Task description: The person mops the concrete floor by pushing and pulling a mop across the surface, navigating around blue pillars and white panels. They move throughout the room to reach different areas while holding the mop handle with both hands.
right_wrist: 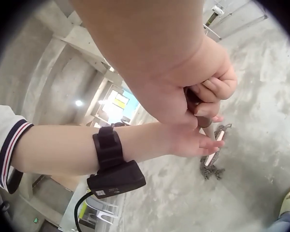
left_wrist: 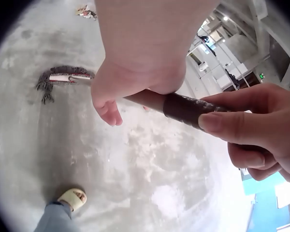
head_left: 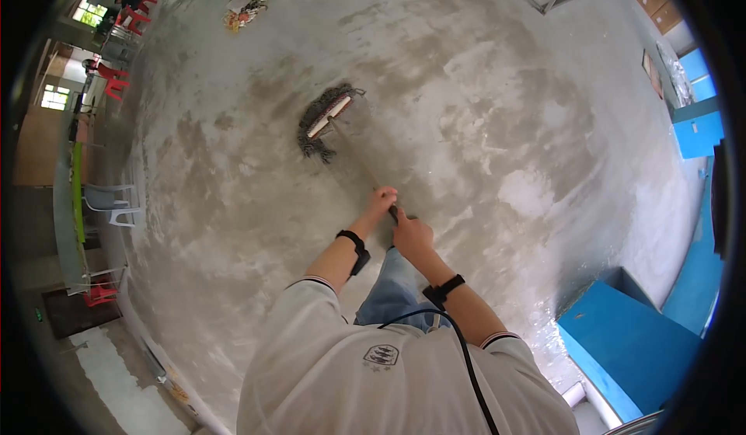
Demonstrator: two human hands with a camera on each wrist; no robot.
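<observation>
A mop with a white clamp bar and dark grey strands (head_left: 311, 116) lies against the concrete floor ahead, its pole slanting back toward the person. The left hand (head_left: 381, 200) holds the pole just below the grip; in the left wrist view its fingers (left_wrist: 108, 113) come round the pole's far side. At the pole's upper end the right hand (head_left: 413, 234) grips the dark sleeve (left_wrist: 183, 110), thumb laid along it in the left wrist view. In the right wrist view the right hand's fingers (right_wrist: 215, 92) are curled round the pole end, with the left hand (right_wrist: 188, 140) beyond.
Damp patches mark the concrete floor (head_left: 482, 147). A blue cabinet (head_left: 629, 342) stands at the right. Along the left wall are a grey chair (head_left: 110, 200) and red stools. A bundle (head_left: 247, 4) lies far ahead, and a metal frame (head_left: 556, 0) stands farther right.
</observation>
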